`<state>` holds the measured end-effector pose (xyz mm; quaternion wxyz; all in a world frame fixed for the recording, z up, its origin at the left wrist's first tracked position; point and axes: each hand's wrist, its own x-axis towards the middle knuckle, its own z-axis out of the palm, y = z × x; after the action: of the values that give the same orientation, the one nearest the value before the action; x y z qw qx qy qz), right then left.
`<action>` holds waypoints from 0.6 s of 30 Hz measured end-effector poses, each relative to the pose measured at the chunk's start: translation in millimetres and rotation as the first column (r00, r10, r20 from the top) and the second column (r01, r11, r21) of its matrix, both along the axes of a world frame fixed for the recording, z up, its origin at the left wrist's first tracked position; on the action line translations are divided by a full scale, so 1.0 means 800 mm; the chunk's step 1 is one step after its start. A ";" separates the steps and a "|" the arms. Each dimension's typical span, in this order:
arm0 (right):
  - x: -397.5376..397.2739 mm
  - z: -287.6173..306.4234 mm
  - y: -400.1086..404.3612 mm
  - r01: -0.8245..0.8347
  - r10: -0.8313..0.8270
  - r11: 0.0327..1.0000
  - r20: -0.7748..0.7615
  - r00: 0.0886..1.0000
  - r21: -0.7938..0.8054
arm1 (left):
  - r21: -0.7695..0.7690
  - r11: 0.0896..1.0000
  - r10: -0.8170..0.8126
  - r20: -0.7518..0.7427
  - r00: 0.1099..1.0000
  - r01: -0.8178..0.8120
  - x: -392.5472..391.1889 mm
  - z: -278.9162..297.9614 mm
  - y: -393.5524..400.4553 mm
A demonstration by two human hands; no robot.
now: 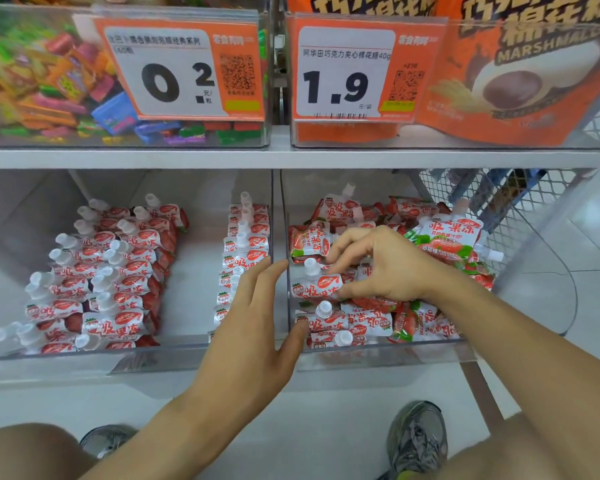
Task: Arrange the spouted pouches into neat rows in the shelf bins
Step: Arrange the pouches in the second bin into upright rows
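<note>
Bare forearms without sleeves, bare knees, grey mesh sneakers (417,436) with grey laces

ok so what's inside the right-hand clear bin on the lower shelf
The right bin holds a jumbled pile of spouted pouches, with the right hand gripping one pouch. Whatever lies beneath the pile is covered.

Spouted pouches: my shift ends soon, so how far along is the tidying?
Done: left bin holds neat rows. In hand: right hand pinches a pouch in the right bin; left hand is open at the divider. Left: the jumbled pile.
</note>
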<state>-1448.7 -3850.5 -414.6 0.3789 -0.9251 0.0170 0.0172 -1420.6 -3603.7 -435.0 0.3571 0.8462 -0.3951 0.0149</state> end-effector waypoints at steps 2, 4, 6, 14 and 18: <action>-0.003 -0.002 0.001 0.019 -0.019 1.000 -0.013 1.000 0.019 | -0.002 1.000 0.004 -0.001 1.000 -0.004 -0.001 0.001 0.000; -0.004 -0.008 0.005 0.018 -0.020 0.999 -0.039 0.999 -0.046 | -0.001 1.000 -0.001 -0.001 1.000 0.001 -0.001 0.002 0.000; 0.000 -0.015 0.009 0.021 -0.037 0.982 -0.084 0.996 -0.187 | 0.000 1.000 -0.010 -0.006 1.000 0.010 0.000 0.002 0.001; 0.008 -0.014 0.007 -0.065 0.033 0.977 -0.153 0.988 -0.204 | 0.014 1.000 -0.004 -0.007 1.000 0.005 0.000 0.001 0.002; 0.017 -0.010 0.005 -0.058 0.043 0.996 -0.206 0.978 -0.072 | 0.011 1.000 -0.003 0.004 1.000 0.003 -0.001 0.003 0.001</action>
<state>-1435.4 -3846.4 -422.4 0.3385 -0.9326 0.0329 0.1211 -1421.3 -3602.9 -432.9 0.3516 0.8476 -0.3972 0.0137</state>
